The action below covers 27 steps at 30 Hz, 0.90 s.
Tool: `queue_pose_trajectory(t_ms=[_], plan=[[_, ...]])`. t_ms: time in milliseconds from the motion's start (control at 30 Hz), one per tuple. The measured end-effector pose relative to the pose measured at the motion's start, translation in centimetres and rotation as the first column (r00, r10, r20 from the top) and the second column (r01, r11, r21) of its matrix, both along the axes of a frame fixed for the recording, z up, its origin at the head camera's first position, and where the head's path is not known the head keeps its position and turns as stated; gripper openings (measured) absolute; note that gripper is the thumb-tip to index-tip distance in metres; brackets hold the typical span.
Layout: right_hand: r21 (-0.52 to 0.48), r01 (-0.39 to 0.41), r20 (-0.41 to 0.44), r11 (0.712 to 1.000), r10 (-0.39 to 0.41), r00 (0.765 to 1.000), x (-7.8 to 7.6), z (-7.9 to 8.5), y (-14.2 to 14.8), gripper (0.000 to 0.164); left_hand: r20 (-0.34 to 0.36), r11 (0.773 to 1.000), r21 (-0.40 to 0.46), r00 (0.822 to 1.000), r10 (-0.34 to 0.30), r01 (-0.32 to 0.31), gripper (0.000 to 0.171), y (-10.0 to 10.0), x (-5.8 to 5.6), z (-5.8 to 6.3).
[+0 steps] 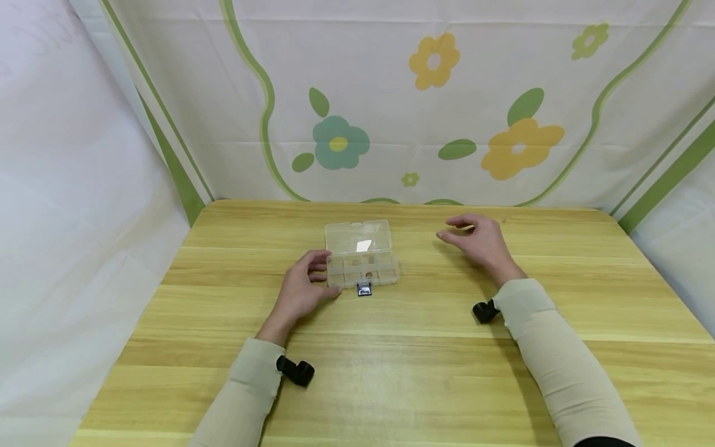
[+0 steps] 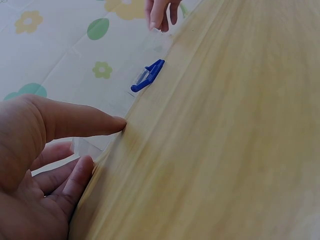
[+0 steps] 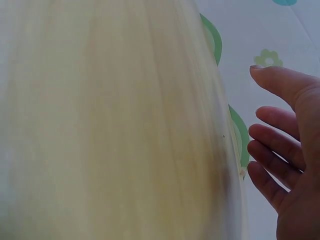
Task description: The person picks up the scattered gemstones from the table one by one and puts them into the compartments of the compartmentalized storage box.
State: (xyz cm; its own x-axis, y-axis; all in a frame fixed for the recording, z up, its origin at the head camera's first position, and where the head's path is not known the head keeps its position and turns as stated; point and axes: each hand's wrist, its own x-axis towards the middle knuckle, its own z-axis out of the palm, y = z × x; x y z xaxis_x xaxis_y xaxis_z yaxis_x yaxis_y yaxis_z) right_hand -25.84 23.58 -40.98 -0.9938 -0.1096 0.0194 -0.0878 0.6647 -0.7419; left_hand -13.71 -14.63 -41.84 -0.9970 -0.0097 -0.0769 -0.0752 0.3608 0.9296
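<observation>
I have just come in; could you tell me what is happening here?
A person's left hand holds the left end of a clear plastic compartment box on a light wooden table. The transparent lid is open. A small blue clip sits at the front edge. The right hand is apart from it, visibly empty.

Between the box (image 1: pixel 382 273) and the right hand (image 1: pixel 480 241), the table (image 1: pixel 419 372) gives room for passing. The left hand (image 1: pixel 301 288) blocks the box's left end; the open lid (image 1: pixel 346 237) obstructs behind, the latch (image 1: pixel 364 289) in front.
</observation>
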Motion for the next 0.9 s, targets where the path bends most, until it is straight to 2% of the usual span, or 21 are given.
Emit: queue_pose_trajectory(t_ms=[400,900], plan=[[0.031,0.035,-0.016,0.999,-0.034,0.999,-0.5,0.0,1.2,0.062,0.004,1.0,0.01,1.0,0.002,-0.002,0.076,0.0,0.0,0.0],[0.039,0.043,-0.045,0.998,-0.041,0.998,-1.9,-0.4,2.5,0.046,-0.005,1.0,-0.001,1.0,-0.001,0.001,0.077,0.0,-0.1,-0.3]])
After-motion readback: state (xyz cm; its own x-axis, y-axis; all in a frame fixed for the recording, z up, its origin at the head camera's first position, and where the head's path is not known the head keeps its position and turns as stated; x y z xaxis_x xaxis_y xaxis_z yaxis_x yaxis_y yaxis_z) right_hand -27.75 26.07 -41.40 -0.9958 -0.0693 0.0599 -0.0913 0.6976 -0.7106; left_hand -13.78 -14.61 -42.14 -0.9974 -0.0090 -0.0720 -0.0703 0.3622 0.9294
